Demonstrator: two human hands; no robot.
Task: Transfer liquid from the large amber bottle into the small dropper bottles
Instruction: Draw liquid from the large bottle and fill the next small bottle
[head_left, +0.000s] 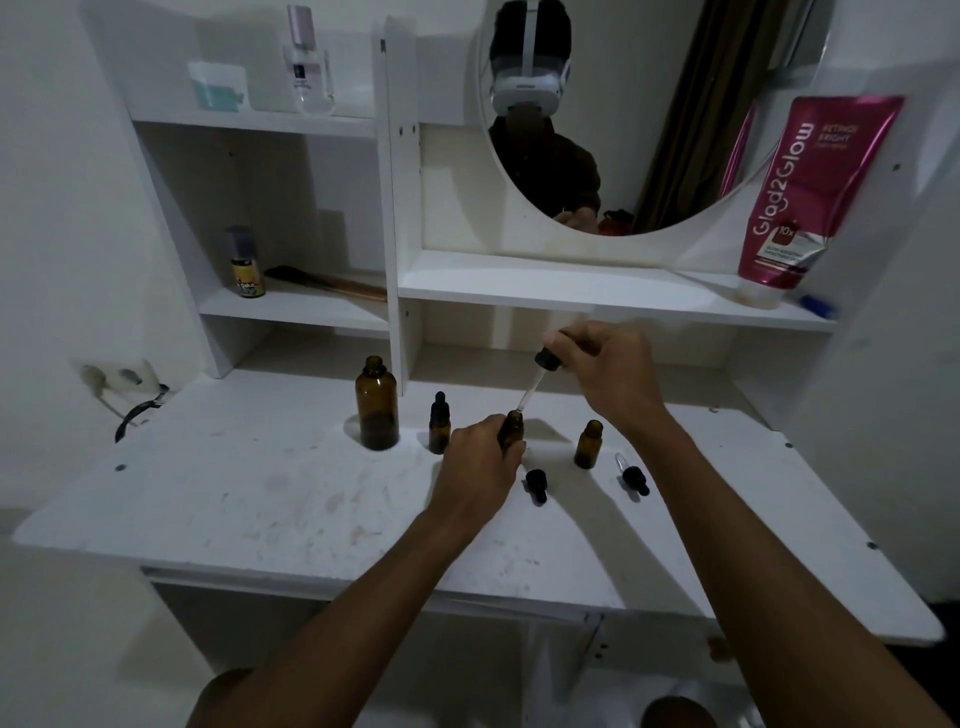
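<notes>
The large amber bottle (377, 402) stands uncapped on the white desk (260, 499), left of centre. A small capped dropper bottle (439, 425) stands just right of it. My left hand (480, 460) grips a small open amber bottle (511, 427), tilted slightly. My right hand (605, 371) pinches a black-capped dropper (540, 374), its glass tip at that bottle's mouth. Another small open bottle (588, 444) stands to the right. Two loose dropper caps lie on the desk, one (536, 483) near my left hand, the other (635, 475) further right.
White shelves rise behind the desk, with a round mirror (623, 130) and a pink tube (800, 202) on the right. A small spray bottle (247, 265) and a wooden stick sit on the left shelf. A wall socket with a black cable (137, 410) is at the far left.
</notes>
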